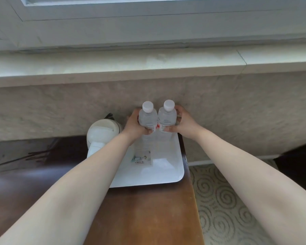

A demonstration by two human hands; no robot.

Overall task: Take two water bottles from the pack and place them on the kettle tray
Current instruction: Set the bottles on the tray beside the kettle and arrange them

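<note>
Both bottles upright, side by side and touching, at the far end of the white tray (168, 175) — over its back edge, close to the wall. Whether their bases rest on the tray yet cannot be told; the lower bodies blur into the white surface.

Left hand (133, 125) wrapped around the left bottle (147, 117) at label height, fingers closed on it. Right hand (183, 122) closed likewise around the right bottle (167, 116), thumb forward on the label. One bottle per hand, pressed together — likely so the pair lands as a neat unit and neither tips.

Materials: bottles are clear thin plastic, ribbed below the shoulder, white screw caps, red-and-white label bands. Probably light and a bit squeezable, so a mid-body grip suits them. Tray is smooth, glossy, rectangular with rounded corners; a printed paper sachet (142, 157) lies flat near its middle. White kettle (102, 134), rounded and matte, occupies the tray's left side, which explains the bottles going to the right of it. Worktop (145, 214) is polished brown wood. Patterned carpet (219, 200) beyond its right edge.

Judged stage: set-down, release pending.
</note>
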